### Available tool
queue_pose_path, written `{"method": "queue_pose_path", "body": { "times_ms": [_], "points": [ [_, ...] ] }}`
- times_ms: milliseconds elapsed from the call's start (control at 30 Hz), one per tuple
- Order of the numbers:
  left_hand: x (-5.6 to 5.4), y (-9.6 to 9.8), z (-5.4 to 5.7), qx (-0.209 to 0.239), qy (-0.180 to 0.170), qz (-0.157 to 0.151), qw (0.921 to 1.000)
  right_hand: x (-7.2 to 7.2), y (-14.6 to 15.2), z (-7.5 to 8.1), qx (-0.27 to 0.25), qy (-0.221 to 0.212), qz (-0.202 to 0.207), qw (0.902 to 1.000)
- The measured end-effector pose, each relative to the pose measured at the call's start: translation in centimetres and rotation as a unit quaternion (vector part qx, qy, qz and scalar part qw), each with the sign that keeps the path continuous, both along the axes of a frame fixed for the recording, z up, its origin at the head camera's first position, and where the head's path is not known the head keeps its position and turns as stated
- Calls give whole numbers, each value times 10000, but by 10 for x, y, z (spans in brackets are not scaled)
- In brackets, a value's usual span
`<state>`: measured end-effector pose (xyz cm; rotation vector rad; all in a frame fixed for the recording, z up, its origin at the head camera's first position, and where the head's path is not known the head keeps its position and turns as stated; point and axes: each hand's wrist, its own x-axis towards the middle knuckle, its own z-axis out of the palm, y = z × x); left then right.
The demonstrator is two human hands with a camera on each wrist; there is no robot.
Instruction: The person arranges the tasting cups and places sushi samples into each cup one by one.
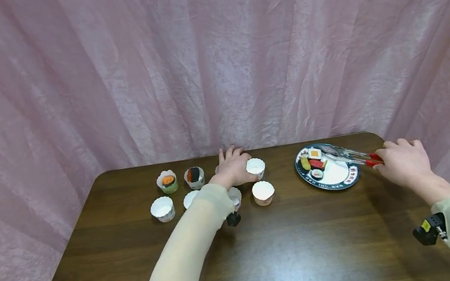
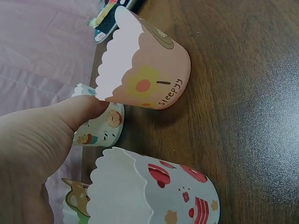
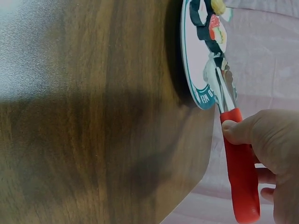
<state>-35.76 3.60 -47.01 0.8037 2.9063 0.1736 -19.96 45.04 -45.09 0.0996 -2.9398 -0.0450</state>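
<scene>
My left hand (image 1: 234, 168) is over the paper baking cups, fingers spread and its thumb beside a white cup (image 1: 255, 167) in the back row. In the left wrist view the thumb overlaps the rim area of a pink cup (image 2: 159, 70); whether it touches is unclear. A cup printed with red cakes (image 2: 182, 191) stands nearer the wrist. My right hand (image 3: 275, 144) grips metal tongs by their red handles (image 3: 240, 172). The tongs' metal ends (image 1: 337, 152) reach over an oval plate (image 1: 340, 178) bearing several sushi pieces, among them a red-topped one (image 1: 316, 163).
Left of my left hand, one green cup (image 1: 169, 187) holds an orange-topped sushi, and another cup (image 1: 196, 183) a black and orange one. A white cup (image 1: 162, 209) stands at front left. The brown table (image 1: 294, 249) ends at a pink curtain (image 1: 211, 62).
</scene>
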Motion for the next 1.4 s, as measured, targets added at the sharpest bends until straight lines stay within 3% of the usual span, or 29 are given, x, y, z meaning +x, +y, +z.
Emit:
{"method": "queue_pose_path", "body": {
  "times_ms": [267,667,933,1133,1400],
  "points": [
    [1,0,1,-2,70,7,10000,0,2,-2,58,253,-63,9996],
    [-1,2,-2,-41,124,57,9999,9,8,12,200,703,65,9973],
    [-4,4,-4,9,-16,117,9999,10,-2,30,444,1355,476,9886],
    [-3,3,-5,31,21,174,9998,5,-24,46,720,1742,1033,9766],
    [-5,4,-7,36,-23,305,9995,-4,-49,58,1012,1787,1467,9676]
  ]
}}
